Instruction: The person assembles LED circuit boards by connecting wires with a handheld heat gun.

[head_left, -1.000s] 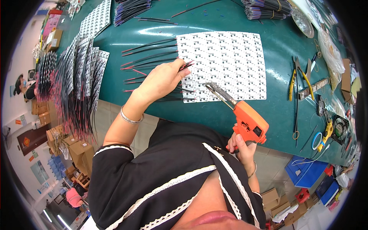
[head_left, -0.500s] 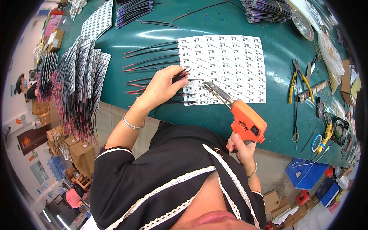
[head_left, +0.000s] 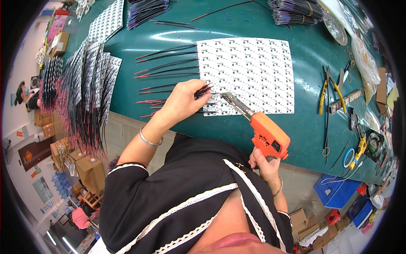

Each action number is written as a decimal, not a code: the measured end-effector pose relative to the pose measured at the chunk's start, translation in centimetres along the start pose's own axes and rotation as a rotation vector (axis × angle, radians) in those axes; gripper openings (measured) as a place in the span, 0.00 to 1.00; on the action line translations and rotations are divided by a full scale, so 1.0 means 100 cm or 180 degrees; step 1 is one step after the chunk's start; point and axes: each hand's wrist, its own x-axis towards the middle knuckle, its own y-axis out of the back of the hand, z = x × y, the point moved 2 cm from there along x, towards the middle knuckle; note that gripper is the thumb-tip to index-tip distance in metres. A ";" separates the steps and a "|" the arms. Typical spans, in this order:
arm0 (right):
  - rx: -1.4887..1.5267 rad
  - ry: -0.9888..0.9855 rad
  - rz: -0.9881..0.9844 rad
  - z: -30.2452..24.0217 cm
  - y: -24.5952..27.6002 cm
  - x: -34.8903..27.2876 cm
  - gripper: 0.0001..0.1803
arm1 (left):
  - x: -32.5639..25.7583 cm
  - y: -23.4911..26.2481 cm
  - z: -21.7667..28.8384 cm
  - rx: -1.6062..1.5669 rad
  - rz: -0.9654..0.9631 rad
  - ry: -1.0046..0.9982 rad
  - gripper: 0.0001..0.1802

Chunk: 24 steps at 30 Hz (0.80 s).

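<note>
My left hand pinches a small bunch of black wires with red tips at the lower left corner of a white panel of small circuit boards lying on the green table. My right hand grips the handle of an orange soldering gun. Its metal tip points at the panel's lower edge, close to the wire ends. Several more black wires lie fanned out on the table to the left of the panel.
Stacked panels with wires attached hang over the table's left edge. Wire bundles lie at the far side. Pliers with yellow handles and small tools sit at the right. Cardboard boxes and a blue crate stand on the floor.
My left hand has shifted slightly right along the panel's lower edge with the wires. The soldering gun's tip has stayed near the same spot by the wires.
</note>
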 end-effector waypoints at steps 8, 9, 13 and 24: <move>-0.0007 0.0009 0.0034 0.001 0.000 0.001 0.14 | -0.001 0.002 0.005 0.0239 -0.0050 -0.0005 0.10; -0.0011 0.0020 0.0025 0.001 0.000 0.001 0.15 | 0.000 0.004 0.007 0.0262 -0.0116 -0.0009 0.10; 0.0005 -0.0029 0.0058 0.001 -0.001 0.002 0.15 | 0.003 0.005 0.010 0.0331 -0.0416 0.0231 0.09; -0.0175 -0.0144 0.0052 0.004 0.001 0.003 0.14 | 0.005 -0.002 0.002 0.0484 -0.0422 0.0341 0.10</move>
